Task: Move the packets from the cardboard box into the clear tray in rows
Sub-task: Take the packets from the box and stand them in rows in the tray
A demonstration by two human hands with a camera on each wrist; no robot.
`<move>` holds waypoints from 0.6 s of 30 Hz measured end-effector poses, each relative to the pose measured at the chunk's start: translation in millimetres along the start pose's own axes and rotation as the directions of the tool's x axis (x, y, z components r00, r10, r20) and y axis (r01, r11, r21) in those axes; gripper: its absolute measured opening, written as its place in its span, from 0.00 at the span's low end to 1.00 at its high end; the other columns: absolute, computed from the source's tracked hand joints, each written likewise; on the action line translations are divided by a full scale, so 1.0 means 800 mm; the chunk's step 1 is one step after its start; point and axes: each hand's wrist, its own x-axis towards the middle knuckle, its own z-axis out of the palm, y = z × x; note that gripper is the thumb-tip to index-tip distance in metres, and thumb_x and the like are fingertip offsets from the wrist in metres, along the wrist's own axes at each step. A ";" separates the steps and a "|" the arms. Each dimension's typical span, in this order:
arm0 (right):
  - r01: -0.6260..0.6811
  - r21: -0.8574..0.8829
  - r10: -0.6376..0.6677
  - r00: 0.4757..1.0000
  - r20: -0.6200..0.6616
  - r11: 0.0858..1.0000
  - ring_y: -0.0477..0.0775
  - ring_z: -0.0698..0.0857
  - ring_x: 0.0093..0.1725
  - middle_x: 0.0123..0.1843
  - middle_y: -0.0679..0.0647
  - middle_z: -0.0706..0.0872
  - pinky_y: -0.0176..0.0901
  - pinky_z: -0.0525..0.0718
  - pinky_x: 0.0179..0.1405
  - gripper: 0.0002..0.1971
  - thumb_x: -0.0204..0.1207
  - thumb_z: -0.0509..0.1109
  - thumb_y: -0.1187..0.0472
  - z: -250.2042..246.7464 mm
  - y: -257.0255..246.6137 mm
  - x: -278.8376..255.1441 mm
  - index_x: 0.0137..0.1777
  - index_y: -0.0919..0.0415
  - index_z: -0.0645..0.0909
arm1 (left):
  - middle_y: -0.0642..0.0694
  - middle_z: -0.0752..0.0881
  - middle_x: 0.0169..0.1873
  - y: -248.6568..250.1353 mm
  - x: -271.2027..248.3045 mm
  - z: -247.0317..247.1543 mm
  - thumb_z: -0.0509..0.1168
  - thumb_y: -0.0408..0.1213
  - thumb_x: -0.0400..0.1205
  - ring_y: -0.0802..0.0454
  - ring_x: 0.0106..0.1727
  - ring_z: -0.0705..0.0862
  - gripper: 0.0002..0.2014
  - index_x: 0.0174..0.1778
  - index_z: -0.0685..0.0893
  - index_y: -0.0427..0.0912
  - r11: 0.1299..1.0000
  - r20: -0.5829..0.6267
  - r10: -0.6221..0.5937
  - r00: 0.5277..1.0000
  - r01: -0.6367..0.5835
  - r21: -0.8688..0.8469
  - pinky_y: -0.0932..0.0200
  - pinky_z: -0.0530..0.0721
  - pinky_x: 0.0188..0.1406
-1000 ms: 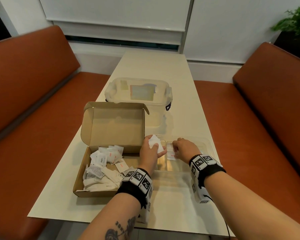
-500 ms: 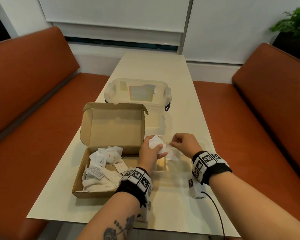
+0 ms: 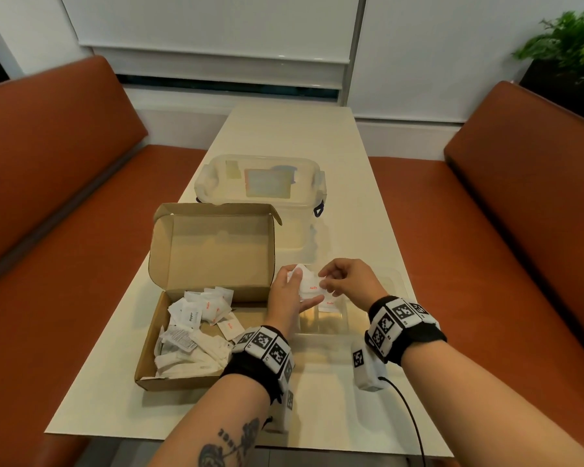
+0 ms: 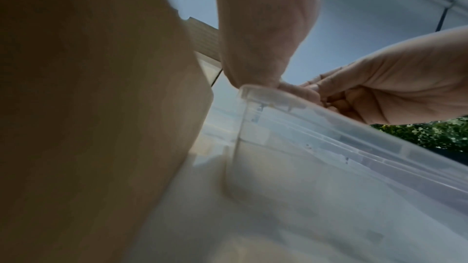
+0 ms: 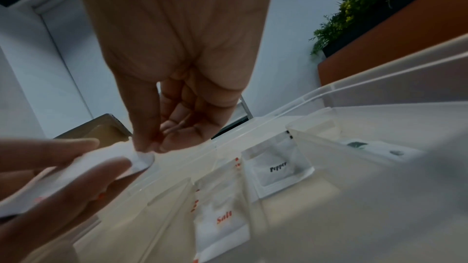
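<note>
White packets (image 3: 196,326) in cardboard box (image 3: 149,358)

Both forearms bare, no sleeves. Each wrist: black fabric band w/ white blocks carrying black-and-white square marker codes. Left wristband (image 3: 262,353) has a white marker block hanging at 6 o'clock. Right wristband (image 3: 403,326) has a white camera module (image 3: 366,365) at 7 o'clock, thin black cable (image 3: 408,419) trailing off. Dark tattoo (image 3: 228,444), flower plus lettering, on left forearm.

Cafe-style booth: orange benches (image 3: 64,170) at 9 and 3 o'clock flanking long table (image 3: 290,136), planter (image 3: 567,48) at 2.
</note>
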 end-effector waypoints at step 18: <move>-0.103 -0.285 0.076 0.992 -0.105 0.953 0.44 0.79 0.28 0.29 0.49 0.83 0.31 0.75 0.28 0.04 0.70 0.77 0.63 -0.025 0.010 0.008 0.37 0.62 0.86 | 0.38 0.80 0.56 -0.012 0.004 -0.009 0.57 0.28 0.86 0.52 0.43 0.91 0.12 0.63 0.74 0.45 0.993 -0.023 0.085 0.996 -0.086 -0.082 0.60 0.88 0.35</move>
